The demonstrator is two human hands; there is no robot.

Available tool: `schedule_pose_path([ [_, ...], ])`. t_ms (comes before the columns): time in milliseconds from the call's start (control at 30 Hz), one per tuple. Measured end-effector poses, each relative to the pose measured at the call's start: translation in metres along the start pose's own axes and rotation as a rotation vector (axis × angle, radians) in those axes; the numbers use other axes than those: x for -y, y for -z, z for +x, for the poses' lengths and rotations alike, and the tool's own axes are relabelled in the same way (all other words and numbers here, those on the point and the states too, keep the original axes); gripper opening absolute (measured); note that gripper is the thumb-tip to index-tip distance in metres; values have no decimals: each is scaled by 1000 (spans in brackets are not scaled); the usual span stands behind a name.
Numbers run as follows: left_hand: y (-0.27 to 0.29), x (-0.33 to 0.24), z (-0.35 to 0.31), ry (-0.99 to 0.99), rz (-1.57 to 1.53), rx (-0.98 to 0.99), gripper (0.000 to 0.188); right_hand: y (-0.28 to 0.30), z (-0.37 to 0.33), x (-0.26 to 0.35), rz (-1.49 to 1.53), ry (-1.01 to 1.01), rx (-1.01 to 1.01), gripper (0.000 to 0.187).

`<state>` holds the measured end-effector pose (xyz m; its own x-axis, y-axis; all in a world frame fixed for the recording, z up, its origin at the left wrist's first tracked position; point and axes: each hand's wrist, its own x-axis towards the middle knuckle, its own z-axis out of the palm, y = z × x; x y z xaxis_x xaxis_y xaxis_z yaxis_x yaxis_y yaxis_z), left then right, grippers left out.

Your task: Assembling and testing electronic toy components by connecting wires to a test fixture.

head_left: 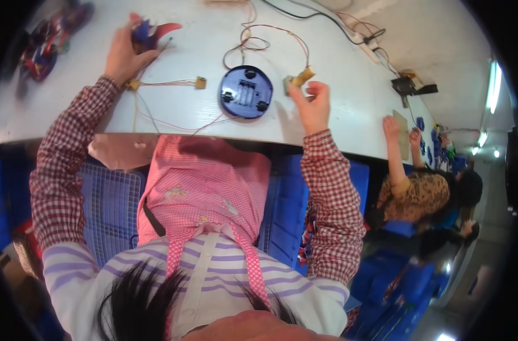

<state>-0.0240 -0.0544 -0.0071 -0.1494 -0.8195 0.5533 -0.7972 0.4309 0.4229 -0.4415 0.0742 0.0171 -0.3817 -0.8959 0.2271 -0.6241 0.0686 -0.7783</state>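
Note:
My left hand (122,59) is closed around a blue and red plastic part (145,35) at the far left of the white table. Thin wires run beneath that hand, past a small yellow piece (134,85), to a small square yellow piece (200,83). Between my hands lies a round blue plastic housing (246,108), with a battery compartment and dark round feet facing up. On its right, my right hand (314,111) has its fingertips at a small yellow-brown piece (303,76) with a wire running to it. The fingers partly hide their contact with it.
A heap of red and blue parts (46,48) lies at the far left. Red and black wires (259,42) loop behind the housing. A power strip (368,50) with cables stands at the back right. Another person's hand (391,126) rests farther right. Blue crates (108,193) stand below the edge.

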Motion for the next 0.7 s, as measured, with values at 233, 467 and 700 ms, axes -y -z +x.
schedule_pose_path([
  [233, 31, -39, -19, 9, -241, 18, 58, -3, 42, 2, -245, 258, 8, 63],
  [467, -13, -142, -29, -169, -421, 446, 38, 7, 42, 27, 299, -190, 203, 37],
  [700, -56, -160, -24, 12, -331, 545, 38, -8, 6, 71, 674, -159, 301, 25],
])
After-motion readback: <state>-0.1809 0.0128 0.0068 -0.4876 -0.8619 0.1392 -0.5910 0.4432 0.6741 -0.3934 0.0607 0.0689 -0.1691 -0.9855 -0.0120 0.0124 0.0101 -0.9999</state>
